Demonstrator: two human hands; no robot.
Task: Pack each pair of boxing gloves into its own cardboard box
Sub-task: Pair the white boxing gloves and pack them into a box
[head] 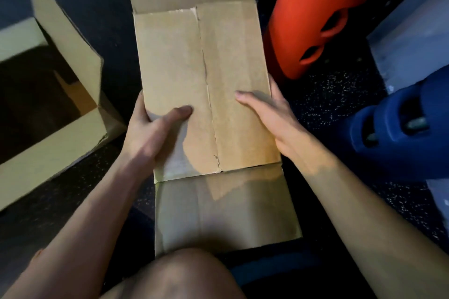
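Crowding the dark floor (340, 104): two cardboard boxes — one open box (56, 94), one flat box (206, 80) gripped by left hand (150, 128) and right hand (267, 116) — plus one red bag (308, 14), one blue bag (401, 133).

Both forearms are bare — no sleeves, watch or bands show on either. The left hand (148, 133) and right hand (269, 119) wear no gloves or rings. A bare knee (184, 274) shows low in view, beside dark blue shorts (267, 272).
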